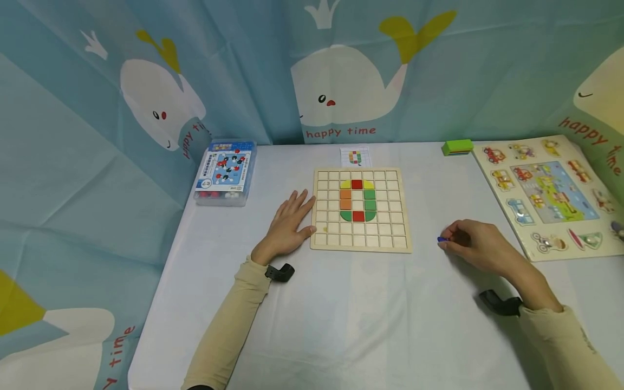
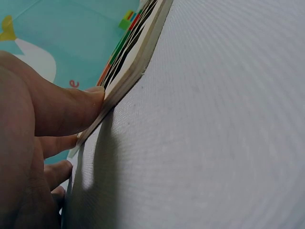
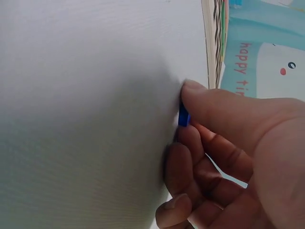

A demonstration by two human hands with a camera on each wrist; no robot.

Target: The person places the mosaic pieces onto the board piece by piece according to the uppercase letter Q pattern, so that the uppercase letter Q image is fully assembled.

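Observation:
A square wooden grid board [image 1: 361,244] lies mid-table, with red, yellow, orange and green tiles forming a ring in its cells. At its left edge my left hand [image 1: 287,225] rests with fingers spread; in the left wrist view the thumb [image 2: 71,112] touches the board's side. To the right of the board, my right hand [image 1: 475,244] pinches a small blue tile [image 3: 184,116] between thumb and fingers, low over the tablecloth. Most of this tile is hidden by the fingers. Behind the board lies a small pattern card [image 1: 358,157] showing a similar coloured ring.
A clear plastic box [image 1: 224,179] with a molecule picture stands at the back left. At the right lies a wooden picture puzzle board [image 1: 517,238]. Near it sits a green block [image 1: 457,147]. A whale-print curtain [image 1: 263,65] hangs behind the table.

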